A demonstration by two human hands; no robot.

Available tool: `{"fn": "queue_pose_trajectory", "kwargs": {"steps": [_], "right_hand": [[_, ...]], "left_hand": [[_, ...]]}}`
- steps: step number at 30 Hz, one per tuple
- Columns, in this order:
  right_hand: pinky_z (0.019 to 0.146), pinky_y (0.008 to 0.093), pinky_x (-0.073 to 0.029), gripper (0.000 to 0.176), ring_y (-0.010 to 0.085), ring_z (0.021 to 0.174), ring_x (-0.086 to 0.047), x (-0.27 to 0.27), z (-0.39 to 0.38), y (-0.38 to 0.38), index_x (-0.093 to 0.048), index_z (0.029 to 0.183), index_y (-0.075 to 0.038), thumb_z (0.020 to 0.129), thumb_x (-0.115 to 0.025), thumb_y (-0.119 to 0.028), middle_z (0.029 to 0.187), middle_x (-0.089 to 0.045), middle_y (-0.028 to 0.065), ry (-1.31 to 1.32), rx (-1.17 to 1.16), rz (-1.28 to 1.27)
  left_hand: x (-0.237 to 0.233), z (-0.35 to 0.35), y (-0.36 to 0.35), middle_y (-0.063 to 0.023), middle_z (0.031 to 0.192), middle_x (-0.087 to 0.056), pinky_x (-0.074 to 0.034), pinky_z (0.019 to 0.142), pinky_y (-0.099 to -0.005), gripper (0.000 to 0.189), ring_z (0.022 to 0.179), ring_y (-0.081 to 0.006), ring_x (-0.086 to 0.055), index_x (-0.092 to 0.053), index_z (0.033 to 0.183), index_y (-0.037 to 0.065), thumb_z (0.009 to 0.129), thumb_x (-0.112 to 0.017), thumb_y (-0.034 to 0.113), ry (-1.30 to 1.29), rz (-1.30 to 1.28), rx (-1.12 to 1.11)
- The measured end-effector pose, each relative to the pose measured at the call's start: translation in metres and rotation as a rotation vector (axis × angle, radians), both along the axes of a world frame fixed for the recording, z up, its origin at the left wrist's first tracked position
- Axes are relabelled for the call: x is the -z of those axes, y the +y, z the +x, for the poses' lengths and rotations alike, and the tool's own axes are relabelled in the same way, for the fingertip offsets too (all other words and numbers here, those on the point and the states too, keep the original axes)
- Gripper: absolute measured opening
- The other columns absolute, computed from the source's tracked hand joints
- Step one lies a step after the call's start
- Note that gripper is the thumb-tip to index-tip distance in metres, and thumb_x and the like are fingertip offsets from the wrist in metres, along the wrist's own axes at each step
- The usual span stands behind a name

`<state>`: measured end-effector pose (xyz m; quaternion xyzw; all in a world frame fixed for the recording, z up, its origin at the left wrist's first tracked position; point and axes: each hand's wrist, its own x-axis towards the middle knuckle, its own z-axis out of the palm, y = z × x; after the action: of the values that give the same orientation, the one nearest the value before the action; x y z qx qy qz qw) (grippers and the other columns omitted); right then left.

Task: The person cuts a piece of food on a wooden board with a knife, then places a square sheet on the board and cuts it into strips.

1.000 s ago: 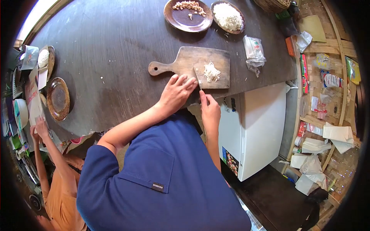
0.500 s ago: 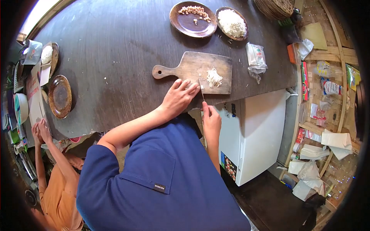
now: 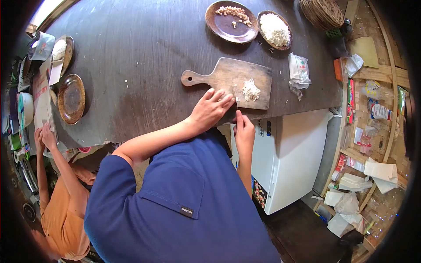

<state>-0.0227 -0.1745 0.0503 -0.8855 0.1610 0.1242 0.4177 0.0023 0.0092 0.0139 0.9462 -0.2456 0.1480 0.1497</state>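
A wooden cutting board (image 3: 221, 79) with a handle lies near the table's front edge. On its right part sits a small heap of pale, thinly cut strips (image 3: 251, 90). My left hand (image 3: 212, 110) presses down at the board's near edge, fingers bent and close together; what lies beneath the fingertips is mostly hidden. Closed around the handle of a knife (image 3: 237, 99), my right hand (image 3: 244, 130) is just off the board's near edge. The thin blade stands beside my left fingertips, between them and the heap.
Behind the board are a brown plate (image 3: 223, 33) with small tan pieces and a bowl (image 3: 287, 44) of white shreds. A plastic-wrapped packet (image 3: 299, 70) lies right. Left are an empty brown dish (image 3: 71, 115) and another person's hands (image 3: 45, 136) on cardboard. A white appliance (image 3: 298, 153) stands below the table.
The camera view has shifted slightly, so the board and plates appear farther right. My hands keep nearly the same place at the board, with the knife blade moved slightly.
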Motion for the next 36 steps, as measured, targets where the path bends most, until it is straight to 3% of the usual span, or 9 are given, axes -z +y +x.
{"fn": "queue_pose_trajectory", "kwargs": {"steps": [2,7,16,24,26,31,33,36], "right_hand": [[0.064,0.0407,-0.046,0.056,0.0255,0.062,-0.06,-0.005,0.01,0.005,-0.074,0.097,-0.003,0.109,-0.056,-0.055,0.063,-0.059,0.0117,0.095,-0.03,-0.027],[0.061,0.0372,-0.044,0.06,0.0177,0.062,-0.059,-0.011,-0.01,0.002,-0.073,0.092,-0.002,0.109,-0.057,-0.057,0.062,-0.056,0.0068,0.159,0.045,-0.024],[0.06,0.037,-0.043,0.059,0.0181,0.06,-0.057,-0.014,-0.008,0.005,-0.074,0.093,-0.002,0.109,-0.057,-0.056,0.061,-0.055,0.0065,0.084,-0.013,-0.087],[0.058,0.0358,-0.042,0.056,0.0167,0.057,-0.056,-0.007,0.002,0.004,-0.074,0.093,-0.002,0.109,-0.059,-0.054,0.06,-0.055,0.0059,0.068,0.006,0.035],[0.048,0.029,-0.035,0.052,0.0071,0.051,-0.046,-0.006,-0.009,0.001,-0.072,0.091,-0.004,0.11,-0.06,-0.051,0.059,-0.052,-0.0007,0.049,0.003,0.011],[0.051,0.0305,-0.037,0.051,0.009,0.054,-0.049,0.0,-0.003,0.002,-0.072,0.091,-0.002,0.109,-0.062,-0.049,0.059,-0.052,0.0012,0.011,0.004,-0.03],[0.069,0.0427,-0.05,0.057,0.0311,0.068,-0.067,-0.004,0.006,0.005,-0.075,0.098,-0.004,0.108,-0.057,-0.058,0.071,-0.067,0.014,0.097,-0.027,-0.026],[0.075,0.0455,-0.052,0.057,0.0384,0.081,-0.072,-0.003,-0.004,0.002,-0.076,0.101,-0.005,0.108,-0.057,-0.058,0.081,-0.073,0.018,0.089,-0.037,-0.121]], "left_hand": [[0.001,-0.001,0.0,-0.0013,0.134,-0.062,-0.04,0.109,-0.0409,0.041,0.128,-0.0203,-0.055,-0.07,0.134,0.012,0.095,-0.06,0.022,-0.021,-0.015,-0.011],[0.002,0.001,0.004,-0.0008,0.134,-0.062,-0.041,0.108,-0.0413,0.041,0.127,-0.0202,-0.055,-0.07,0.133,0.012,0.095,-0.061,0.023,-0.03,-0.014,-0.008],[0.002,0.0,0.003,0.0,0.129,-0.062,-0.041,0.108,-0.0406,0.041,0.127,-0.0203,-0.056,-0.071,0.133,0.014,0.094,-0.062,0.022,-0.043,-0.029,-0.017],[0.002,0.001,0.004,0.0016,0.128,-0.061,-0.042,0.104,-0.0391,0.041,0.123,-0.0191,-0.056,-0.07,0.13,0.016,0.091,-0.065,0.024,-0.036,-0.079,-0.012],[0.004,0.005,0.004,0.0016,0.128,-0.061,-0.042,0.103,-0.0386,0.041,0.122,-0.0191,-0.056,-0.071,0.13,0.016,0.09,-0.066,0.024,-0.048,-0.071,-0.017],[0.0,0.004,0.007,0.0022,0.128,-0.062,-0.042,0.101,-0.0381,0.038,0.121,-0.019,-0.056,-0.071,0.127,0.016,0.09,-0.067,0.024,-0.02,-0.092,0.006],[-0.002,0.002,0.005,0.0019,0.127,-0.063,-0.042,0.101,-0.0385,0.038,0.121,-0.0194,-0.056,-0.071,0.126,0.015,0.089,-0.068,0.022,-0.015,-0.108,-0.006],[0.001,0.002,0.004,0.0019,0.126,-0.063,-0.042,0.101,-0.0387,0.039,0.121,-0.0195,-0.057,-0.072,0.126,0.015,0.088,-0.069,0.022,-0.017,-0.129,-0.019]]}}
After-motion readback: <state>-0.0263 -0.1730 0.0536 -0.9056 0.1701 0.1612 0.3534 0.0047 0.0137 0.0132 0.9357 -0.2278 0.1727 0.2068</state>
